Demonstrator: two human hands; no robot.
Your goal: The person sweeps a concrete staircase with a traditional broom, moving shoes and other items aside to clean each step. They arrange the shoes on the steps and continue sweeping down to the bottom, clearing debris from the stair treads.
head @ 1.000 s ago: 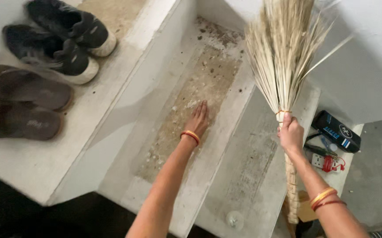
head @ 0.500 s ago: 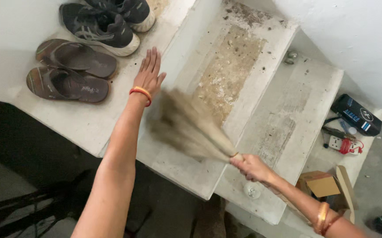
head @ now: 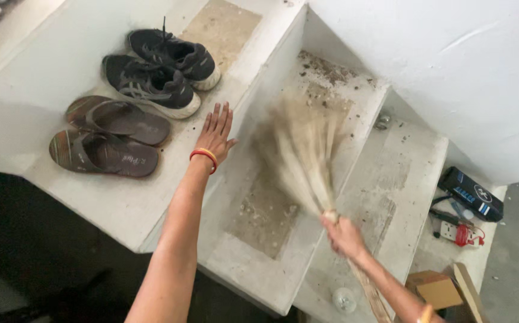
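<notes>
My right hand [head: 343,235] grips a straw broom [head: 305,157] just below its bristles. The blurred bristles lie across a dusty concrete step [head: 259,215] strewn with grit and debris. The broom's handle runs down past my wrist to the lower edge. My left hand [head: 216,133], fingers spread, rests flat on the edge of the upper landing [head: 116,197], with an orange and red bangle on its wrist. It holds nothing.
A pair of black sneakers [head: 161,72] and a pair of brown flip-flops [head: 107,137] sit on the landing left of my hand. A lower step [head: 391,197] leads down right to a power strip [head: 460,232], a dark box [head: 472,192] and a cardboard box [head: 436,288]. A white wall rises at right.
The broom swung down from upright and now sweeps up across the dusty step. My left hand moved from that step to the landing's edge beside the flip-flops.
</notes>
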